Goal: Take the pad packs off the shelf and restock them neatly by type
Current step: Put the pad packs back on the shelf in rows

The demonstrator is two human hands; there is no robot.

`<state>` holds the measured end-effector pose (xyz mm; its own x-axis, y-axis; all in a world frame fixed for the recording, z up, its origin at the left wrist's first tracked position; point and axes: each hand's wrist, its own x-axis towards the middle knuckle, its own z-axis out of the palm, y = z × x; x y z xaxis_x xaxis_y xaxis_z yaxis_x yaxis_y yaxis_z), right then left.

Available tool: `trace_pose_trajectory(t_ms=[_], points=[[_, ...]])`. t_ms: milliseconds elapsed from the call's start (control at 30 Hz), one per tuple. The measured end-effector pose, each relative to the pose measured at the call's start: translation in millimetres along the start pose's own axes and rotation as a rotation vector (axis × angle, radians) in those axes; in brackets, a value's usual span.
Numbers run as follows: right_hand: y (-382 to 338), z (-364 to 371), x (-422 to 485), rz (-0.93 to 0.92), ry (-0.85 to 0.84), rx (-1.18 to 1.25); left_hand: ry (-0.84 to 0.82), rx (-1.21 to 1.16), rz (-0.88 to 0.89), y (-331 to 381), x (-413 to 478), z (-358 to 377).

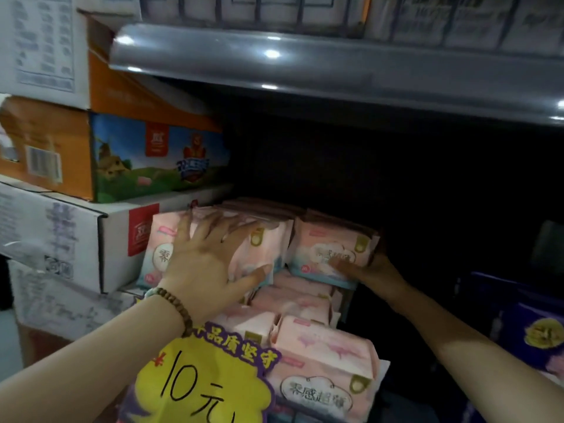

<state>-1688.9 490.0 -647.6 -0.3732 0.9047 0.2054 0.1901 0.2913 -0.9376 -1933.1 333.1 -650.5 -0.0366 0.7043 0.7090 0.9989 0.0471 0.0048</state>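
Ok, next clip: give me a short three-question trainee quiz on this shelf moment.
1. True or false: the right hand is empty.
2. How does the left hand meet the left pink pack? A: lies flat on it, fingers spread. B: pinches one corner. C: hovers clear above it.
3. Fill in: the number handwritten on the yellow price sign is ___.

Key: 1 false, it grips the right pink pack; 2 A; 3 10.
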Motion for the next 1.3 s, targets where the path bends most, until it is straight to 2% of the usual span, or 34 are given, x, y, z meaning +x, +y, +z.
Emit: trace_pose_trajectory(t_ms=[133,367,467,700,833,1067,1167,1300], points=[[9,3,-4,-0.062,0.122,0.112,0.008,0.006,-0.003,0,-2,0],[-11,21,0,0.018,-0.004,0.002,-0.029,-0.002,-0.025,2,-1,0],[-10,20,-2,0.05,0.01,0.01,-0.062,0.008,-0.038,3,-2,-4],[-29,14,-47,-0.04,0.105,0.031,-0.148,-0.015,-0.095,10,-6,-29],[-53,12,-96,-0.155,0.07,-0.108,-0.128,-0.062,-0.126,22,-25,-48],[-46,27,-201,-0.42,-0.143,-0.763,-0.143,-0.036,-0.024,49,-104,-68],[-30,48,-244,-0.486,-0.164,-0.817,-0.176,-0.074,-0.033,59,-147,-69],[19,78,-285,-0.432,-0.298,-0.872,-0.324,-0.133,-0.079,66,-216,-55]])
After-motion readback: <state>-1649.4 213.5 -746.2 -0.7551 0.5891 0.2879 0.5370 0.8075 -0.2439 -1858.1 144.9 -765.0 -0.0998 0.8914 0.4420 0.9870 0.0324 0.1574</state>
